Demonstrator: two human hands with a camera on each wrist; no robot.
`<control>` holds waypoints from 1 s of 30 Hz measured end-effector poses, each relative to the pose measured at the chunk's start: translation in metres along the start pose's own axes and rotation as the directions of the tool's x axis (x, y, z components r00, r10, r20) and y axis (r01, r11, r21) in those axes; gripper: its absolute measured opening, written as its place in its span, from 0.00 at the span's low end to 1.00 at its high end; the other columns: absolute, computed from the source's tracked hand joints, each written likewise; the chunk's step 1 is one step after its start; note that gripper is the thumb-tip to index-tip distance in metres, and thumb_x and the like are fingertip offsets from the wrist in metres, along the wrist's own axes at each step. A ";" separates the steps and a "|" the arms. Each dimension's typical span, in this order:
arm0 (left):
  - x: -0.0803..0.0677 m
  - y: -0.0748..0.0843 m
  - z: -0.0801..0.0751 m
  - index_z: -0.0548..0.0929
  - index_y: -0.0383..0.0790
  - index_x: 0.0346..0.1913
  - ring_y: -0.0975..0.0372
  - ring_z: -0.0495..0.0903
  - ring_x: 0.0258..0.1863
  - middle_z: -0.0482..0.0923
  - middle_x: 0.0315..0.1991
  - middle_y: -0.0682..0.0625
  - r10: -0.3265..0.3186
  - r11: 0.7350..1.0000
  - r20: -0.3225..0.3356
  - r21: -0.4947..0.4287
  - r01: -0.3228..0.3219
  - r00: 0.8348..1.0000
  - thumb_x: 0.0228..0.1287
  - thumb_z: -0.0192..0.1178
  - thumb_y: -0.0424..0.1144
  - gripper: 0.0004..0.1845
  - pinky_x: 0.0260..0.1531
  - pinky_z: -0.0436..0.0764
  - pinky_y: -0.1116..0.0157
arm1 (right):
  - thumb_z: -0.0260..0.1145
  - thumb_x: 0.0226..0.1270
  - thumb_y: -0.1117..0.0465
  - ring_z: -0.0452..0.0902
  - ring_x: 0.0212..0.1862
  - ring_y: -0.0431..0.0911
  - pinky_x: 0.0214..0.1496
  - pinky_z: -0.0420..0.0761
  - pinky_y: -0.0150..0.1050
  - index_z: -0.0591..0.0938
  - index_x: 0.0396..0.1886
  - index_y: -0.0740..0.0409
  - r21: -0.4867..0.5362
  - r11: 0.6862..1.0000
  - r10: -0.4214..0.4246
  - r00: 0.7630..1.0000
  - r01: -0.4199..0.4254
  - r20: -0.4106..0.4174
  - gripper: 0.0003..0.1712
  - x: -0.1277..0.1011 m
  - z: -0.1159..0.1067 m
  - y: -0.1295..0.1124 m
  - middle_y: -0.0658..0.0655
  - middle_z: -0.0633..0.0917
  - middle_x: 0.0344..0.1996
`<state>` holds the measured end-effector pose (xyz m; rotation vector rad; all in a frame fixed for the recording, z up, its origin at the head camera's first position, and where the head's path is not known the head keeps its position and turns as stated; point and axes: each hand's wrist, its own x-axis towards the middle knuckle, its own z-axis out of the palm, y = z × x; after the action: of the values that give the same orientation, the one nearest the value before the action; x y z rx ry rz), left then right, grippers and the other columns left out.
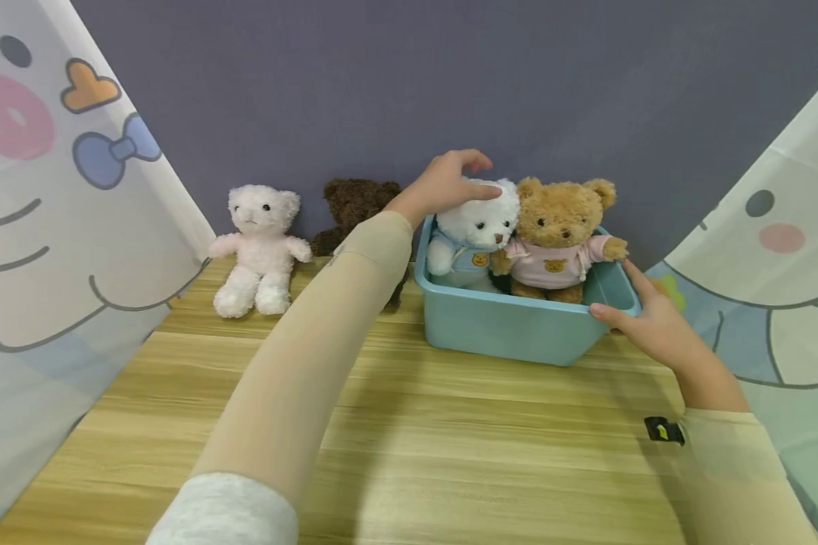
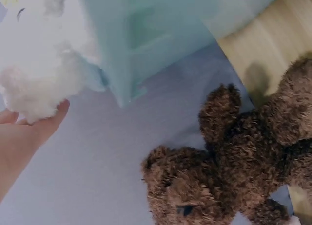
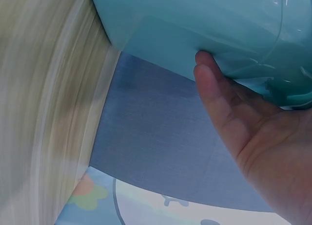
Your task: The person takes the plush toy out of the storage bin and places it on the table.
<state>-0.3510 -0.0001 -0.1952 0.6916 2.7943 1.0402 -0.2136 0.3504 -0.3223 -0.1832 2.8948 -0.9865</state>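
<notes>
A light blue plastic bin [image 1: 497,329] holds a white teddy bear [image 1: 477,216] in a blue top and a tan teddy bear [image 1: 562,216] in a pink top, side by side. My left hand [image 1: 446,182] is at the white bear's head, thumb and fingers spread apart over it. In the left wrist view, a fingertip touches the white fur [image 2: 39,88]. At the bin's right end, my right hand [image 1: 654,322] grips the rim, thumb on the front corner. The right wrist view shows its fingers [image 3: 209,84] against the outer wall.
To the left, a white and pale pink bear [image 1: 259,242] sits against the grey backdrop [image 1: 382,83]. Beside it is a dark brown bear [image 1: 357,200], partly hidden by my left arm. A black strap piece [image 1: 664,430] is near my right sleeve. Printed curtains [image 1: 75,250] flank the wooden table [image 1: 450,431].
</notes>
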 end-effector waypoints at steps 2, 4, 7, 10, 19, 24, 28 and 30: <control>0.003 0.006 0.000 0.70 0.56 0.79 0.60 0.63 0.81 0.63 0.82 0.54 -0.015 1.000 0.023 0.018 0.014 1.000 0.72 0.67 0.61 0.37 0.75 0.73 0.57 | 0.59 0.80 0.37 0.91 0.47 0.67 0.65 0.67 0.82 0.24 0.86 0.46 -0.001 1.000 -0.001 1.000 0.001 -0.003 0.61 -0.001 -0.001 0.001 0.89 0.56 0.76; 0.005 0.009 0.002 0.70 0.55 0.80 0.59 0.62 0.82 0.62 0.83 0.53 -0.021 0.999 0.047 0.051 0.019 0.999 0.72 0.67 0.61 0.38 0.75 0.73 0.57 | 0.59 0.80 0.37 0.90 0.48 0.69 0.65 0.66 0.83 0.24 0.86 0.47 -0.005 1.000 0.001 1.000 -0.001 -0.007 0.61 -0.001 -0.002 0.002 0.88 0.52 0.78; 0.007 0.009 0.006 0.68 0.54 0.81 0.58 0.59 0.84 0.60 0.84 0.53 -0.045 0.995 0.070 0.088 0.039 0.997 0.71 0.67 0.61 0.40 0.77 0.72 0.57 | 0.59 0.81 0.37 0.86 0.53 0.74 0.65 0.65 0.84 0.24 0.86 0.47 -0.017 1.000 0.000 1.000 -0.001 -0.012 0.61 -0.001 -0.003 0.002 0.86 0.44 0.80; 0.007 0.005 0.009 0.67 0.54 0.82 0.58 0.57 0.85 0.59 0.85 0.55 -0.070 0.992 0.072 0.106 0.062 0.995 0.69 0.68 0.62 0.43 0.79 0.70 0.56 | 0.59 0.81 0.37 0.84 0.56 0.76 0.65 0.64 0.84 0.25 0.86 0.48 -0.026 1.000 -0.001 1.000 0.001 -0.009 0.61 0.000 -0.002 0.001 0.83 0.39 0.82; 0.005 -0.001 0.012 0.66 0.56 0.82 0.57 0.58 0.85 0.59 0.85 0.53 -0.067 0.991 0.057 0.119 0.060 0.996 0.64 0.70 0.66 0.47 0.78 0.72 0.56 | 0.59 0.82 0.39 0.90 0.48 0.69 0.64 0.65 0.84 0.24 0.86 0.47 -0.014 1.000 0.000 1.000 0.000 0.009 0.61 0.000 0.000 0.000 0.82 0.36 0.82; 0.003 -0.004 0.013 0.67 0.58 0.81 0.57 0.58 0.84 0.59 0.84 0.53 -0.065 0.992 0.051 0.111 0.059 0.997 0.64 0.71 0.65 0.45 0.77 0.73 0.55 | 0.59 0.82 0.39 0.90 0.46 0.68 0.64 0.65 0.83 0.24 0.86 0.47 -0.010 1.000 -0.010 1.000 0.010 0.009 0.60 0.000 0.000 -0.001 0.82 0.36 0.82; 0.003 -0.006 0.015 0.66 0.59 0.82 0.56 0.58 0.84 0.59 0.85 0.53 -0.073 0.991 0.069 0.118 0.065 0.995 0.63 0.72 0.65 0.47 0.76 0.73 0.54 | 0.58 0.82 0.39 0.91 0.46 0.68 0.64 0.66 0.83 0.24 0.86 0.47 -0.006 1.000 -0.011 1.000 0.011 0.010 0.60 -0.001 -0.001 0.000 0.83 0.36 0.82; 0.003 -0.007 0.016 0.64 0.59 0.83 0.55 0.58 0.85 0.58 0.85 0.53 -0.074 0.990 0.084 0.125 0.063 0.994 0.62 0.73 0.64 0.49 0.76 0.73 0.53 | 0.58 0.82 0.38 0.88 0.52 0.72 0.64 0.65 0.83 0.24 0.86 0.46 -0.010 1.000 -0.006 1.000 0.006 0.009 0.60 -0.001 -0.002 0.001 0.83 0.37 0.82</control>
<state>-0.3529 0.0057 -0.2118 0.6324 2.8012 0.8118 -0.2126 0.3522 -0.3213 -0.1969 2.8934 -0.9699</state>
